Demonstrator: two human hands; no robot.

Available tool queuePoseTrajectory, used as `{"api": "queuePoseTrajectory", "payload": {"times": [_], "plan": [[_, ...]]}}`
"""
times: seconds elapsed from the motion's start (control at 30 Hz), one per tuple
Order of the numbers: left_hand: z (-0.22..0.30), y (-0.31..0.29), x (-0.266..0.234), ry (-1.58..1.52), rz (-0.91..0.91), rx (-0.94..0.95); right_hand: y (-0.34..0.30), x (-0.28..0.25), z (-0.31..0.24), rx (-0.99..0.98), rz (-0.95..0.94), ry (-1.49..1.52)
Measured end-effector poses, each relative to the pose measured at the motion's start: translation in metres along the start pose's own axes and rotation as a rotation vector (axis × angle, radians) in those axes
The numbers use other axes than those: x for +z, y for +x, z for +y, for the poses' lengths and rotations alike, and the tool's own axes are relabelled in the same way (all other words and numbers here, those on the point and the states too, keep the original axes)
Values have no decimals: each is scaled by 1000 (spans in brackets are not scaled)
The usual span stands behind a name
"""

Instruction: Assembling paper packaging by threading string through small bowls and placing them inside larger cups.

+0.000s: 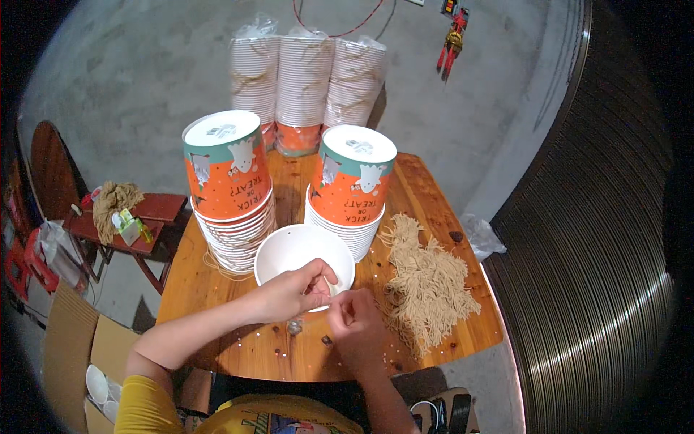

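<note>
A smooth, round white bucket (289,249) is seen mouth up over the grained wooden table (249,358), its near rim met by the bent-fingered left hand (289,295) and right hand (356,322), closure undeterminable, with fibrous tan cords (430,293) heaped rightward and inverted stacked orange buckets (230,177) crowded behind.

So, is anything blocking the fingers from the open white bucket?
No, nothing visible: the left fingers and right fingers are at the near rim of the white bucket. The left stack and right stack of buckets stand behind it, and the stringy pile lies off to the right.
</note>
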State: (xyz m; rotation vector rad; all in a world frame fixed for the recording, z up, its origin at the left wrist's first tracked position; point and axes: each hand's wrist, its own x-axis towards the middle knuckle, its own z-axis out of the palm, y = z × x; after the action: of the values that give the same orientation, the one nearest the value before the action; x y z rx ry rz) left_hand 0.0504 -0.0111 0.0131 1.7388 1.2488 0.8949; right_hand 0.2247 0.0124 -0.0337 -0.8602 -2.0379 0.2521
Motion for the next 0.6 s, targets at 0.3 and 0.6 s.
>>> {"api": "queuePoseTrajectory", "payload": {"times": [0.3, 0.6], "plan": [[10, -1, -2, 77, -8, -35, -3, 0, -1, 552, -66, 640], [8, -3, 0, 72, -86, 40, -6, 9, 5, 404, 13, 525]]}}
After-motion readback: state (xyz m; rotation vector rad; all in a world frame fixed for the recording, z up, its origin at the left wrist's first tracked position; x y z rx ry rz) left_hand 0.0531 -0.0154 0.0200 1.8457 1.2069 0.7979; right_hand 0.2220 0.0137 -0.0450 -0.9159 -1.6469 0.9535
